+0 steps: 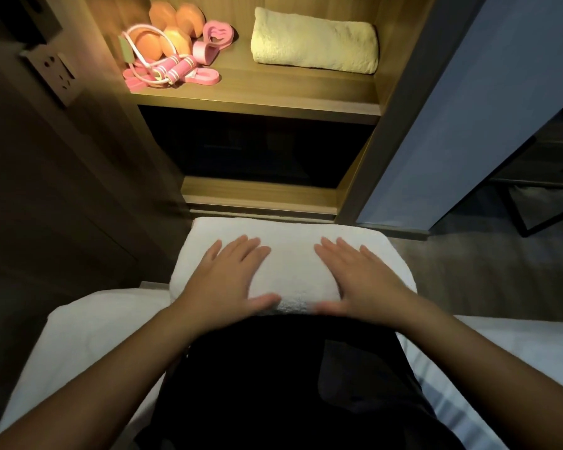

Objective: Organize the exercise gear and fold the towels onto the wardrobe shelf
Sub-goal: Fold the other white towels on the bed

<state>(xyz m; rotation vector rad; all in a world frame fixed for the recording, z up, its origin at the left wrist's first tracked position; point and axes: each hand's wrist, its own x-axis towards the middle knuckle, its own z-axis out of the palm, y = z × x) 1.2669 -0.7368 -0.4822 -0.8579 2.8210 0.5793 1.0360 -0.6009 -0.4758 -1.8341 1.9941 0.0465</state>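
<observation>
While the exercise gear (173,50) and a cream towel (316,43) already lie on the wardrobe shelf (273,89), the left hand (228,280) and right hand (364,277) press flat, gripping nothing, on the white towel (290,254) below that shelf, apparently folded, not yet shelved.

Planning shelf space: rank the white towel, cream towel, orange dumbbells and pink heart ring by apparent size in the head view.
1. white towel, though nearest the camera.
2. cream towel.
3. orange dumbbells.
4. pink heart ring.

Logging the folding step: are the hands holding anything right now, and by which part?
Nothing is gripped. The left hand and right hand lie flat, fingers straight, on top of the folded white towel.
</observation>
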